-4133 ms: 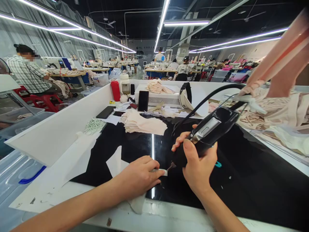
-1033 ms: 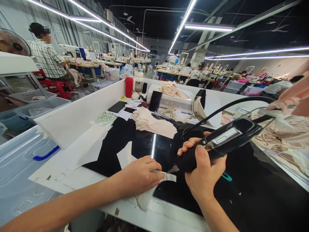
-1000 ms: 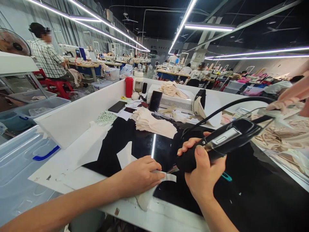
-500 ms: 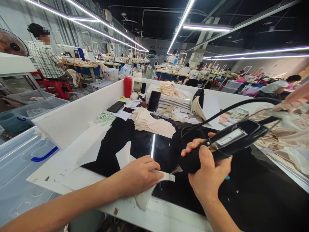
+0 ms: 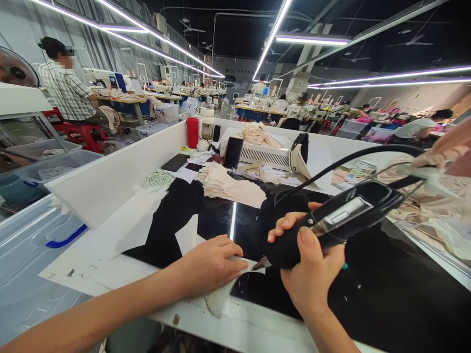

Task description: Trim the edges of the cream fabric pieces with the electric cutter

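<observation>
My left hand (image 5: 211,267) lies on a narrow piece of white fabric (image 5: 215,301), fingers stretched forward and pressing it to the black work surface (image 5: 371,294). The lower end of that piece reaches the table's near edge. Wrapped around the black body of a corded hand tool (image 5: 331,228) is my right hand (image 5: 312,269). The tool slants down to the left, and its flat metal tip meets the fabric's end just past my left fingertips. Whether the tip lies on or under the fabric, I cannot tell.
A stack of cream fabric pieces (image 5: 233,186) lies ahead, with phones, a red cup (image 5: 192,132) and a white vented box (image 5: 261,152) behind. White panels (image 5: 110,181) border the table. At right are heaped cream fabrics (image 5: 423,211) and a blurred pinkish shape (image 5: 449,152) near the cord.
My right hand and the tool have shifted slightly left, so the metal tip now reaches over the fabric's end near my left fingertips. My left hand stays in place on the fabric.
</observation>
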The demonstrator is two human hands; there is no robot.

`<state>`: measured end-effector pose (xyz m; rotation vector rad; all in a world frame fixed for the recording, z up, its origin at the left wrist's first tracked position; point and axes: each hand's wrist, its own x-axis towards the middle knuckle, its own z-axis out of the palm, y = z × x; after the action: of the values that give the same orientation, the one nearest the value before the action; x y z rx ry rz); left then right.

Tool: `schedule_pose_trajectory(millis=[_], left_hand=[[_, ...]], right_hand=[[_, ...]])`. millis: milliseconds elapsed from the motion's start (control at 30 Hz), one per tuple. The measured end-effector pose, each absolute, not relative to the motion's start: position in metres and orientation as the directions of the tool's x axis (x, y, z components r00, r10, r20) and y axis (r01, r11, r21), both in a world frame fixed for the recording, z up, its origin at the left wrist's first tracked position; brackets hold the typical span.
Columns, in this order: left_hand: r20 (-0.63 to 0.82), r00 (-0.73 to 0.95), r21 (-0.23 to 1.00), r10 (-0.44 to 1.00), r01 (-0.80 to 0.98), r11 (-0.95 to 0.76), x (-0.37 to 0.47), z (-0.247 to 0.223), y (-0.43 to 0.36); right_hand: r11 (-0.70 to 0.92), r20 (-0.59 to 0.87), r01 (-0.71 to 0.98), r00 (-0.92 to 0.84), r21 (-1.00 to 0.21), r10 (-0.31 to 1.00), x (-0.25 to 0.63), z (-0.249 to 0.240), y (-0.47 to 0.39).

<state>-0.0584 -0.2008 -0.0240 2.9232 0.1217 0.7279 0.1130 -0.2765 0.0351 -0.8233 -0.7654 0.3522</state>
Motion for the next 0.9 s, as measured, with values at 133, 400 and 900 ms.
schedule_pose_trajectory(millis=[133, 400, 900], left_hand=[[0.444, 0.889, 0.149, 0.110, 0.047, -0.988, -0.059, -0.024, -0.201], [0.457, 0.884, 0.115, 0.098, 0.050, -0.992, -0.058, -0.023, -0.200], [0.475, 0.875, 0.065, 0.095, 0.073, -0.995, -0.060, -0.022, -0.207]], right_hand=[[0.632, 0.463, -0.002, 0.678, -0.775, 0.571, 0.111, 0.030, -0.277], [0.640, 0.470, 0.031, 0.705, -0.768, 0.531, 0.118, 0.035, -0.278], [0.620, 0.480, 0.077, 0.708, -0.781, 0.517, 0.121, 0.030, -0.284]])
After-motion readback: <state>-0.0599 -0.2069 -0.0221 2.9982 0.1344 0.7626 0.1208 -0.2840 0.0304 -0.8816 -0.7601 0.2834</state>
